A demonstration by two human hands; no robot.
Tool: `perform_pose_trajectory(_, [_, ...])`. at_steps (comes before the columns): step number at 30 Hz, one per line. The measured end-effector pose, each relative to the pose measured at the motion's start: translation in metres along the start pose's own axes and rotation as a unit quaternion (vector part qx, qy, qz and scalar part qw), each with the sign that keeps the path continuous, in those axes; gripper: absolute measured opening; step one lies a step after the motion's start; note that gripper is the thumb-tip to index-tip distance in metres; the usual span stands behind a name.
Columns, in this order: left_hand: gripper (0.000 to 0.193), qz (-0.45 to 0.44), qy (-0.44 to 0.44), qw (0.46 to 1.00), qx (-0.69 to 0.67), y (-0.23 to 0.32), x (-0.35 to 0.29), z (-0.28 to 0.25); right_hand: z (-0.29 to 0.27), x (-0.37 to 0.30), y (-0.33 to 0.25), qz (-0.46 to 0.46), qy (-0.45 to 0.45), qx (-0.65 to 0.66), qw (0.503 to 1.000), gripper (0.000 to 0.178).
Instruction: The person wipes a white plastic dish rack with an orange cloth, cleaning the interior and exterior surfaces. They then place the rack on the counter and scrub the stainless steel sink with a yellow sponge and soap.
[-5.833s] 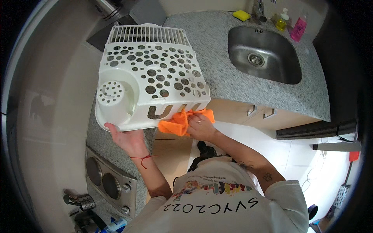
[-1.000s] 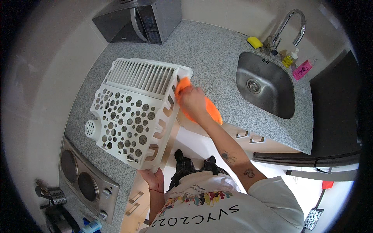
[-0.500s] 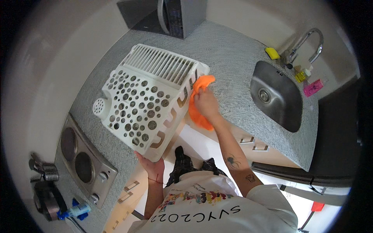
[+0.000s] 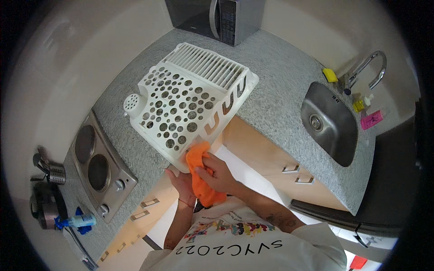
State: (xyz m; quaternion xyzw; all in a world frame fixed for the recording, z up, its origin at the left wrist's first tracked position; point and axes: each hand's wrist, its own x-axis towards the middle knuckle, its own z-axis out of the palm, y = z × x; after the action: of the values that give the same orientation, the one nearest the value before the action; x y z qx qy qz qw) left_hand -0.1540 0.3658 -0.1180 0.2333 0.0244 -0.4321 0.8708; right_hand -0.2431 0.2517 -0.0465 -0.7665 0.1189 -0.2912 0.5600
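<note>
A kitchen — steel sink (image 4: 332, 137), two-plate hob (image 4: 100, 165), microwave (image 4: 212, 20), granite-look counter (image 4: 275, 90).

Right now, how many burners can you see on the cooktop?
2: both on the cooktop, left of the white rack. One burner is at the far end, the other burner nearer the knobs. None appear hidden.

One head-worn fisheye looks down at the white rack (image 4: 179, 98) from nearby.

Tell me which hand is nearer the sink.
Right. The right hand, holding the orange cloth, is left of the sink; the left hand is farther left, by the near corner of the white rack.
</note>
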Motion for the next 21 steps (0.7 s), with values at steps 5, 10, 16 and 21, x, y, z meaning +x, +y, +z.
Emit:
perform_pose_trajectory(5, [0.057,-0.042,0.048,0.94,0.334,-0.025,-0.06,0.045,0.024,-0.029,0.016,-0.142,0.073,-0.137,0.978,0.023])
perform_pose_trajectory(10, [0.079,-0.036,-0.269,0.796,0.541,-0.007,-0.072,0.074,-0.033,0.0,0.11,0.054,0.342,0.623,0.701,0.025])
perform_pose_trajectory(16, [0.056,0.028,0.178,0.974,0.134,0.018,-0.025,0.008,-0.084,0.115,0.014,-0.043,0.415,0.214,0.883,0.025])
perform_pose_trajectory(21, [0.052,0.05,0.032,0.992,0.114,0.011,0.016,0.034,-0.091,0.166,0.043,-0.197,0.308,-0.158,0.917,0.022])
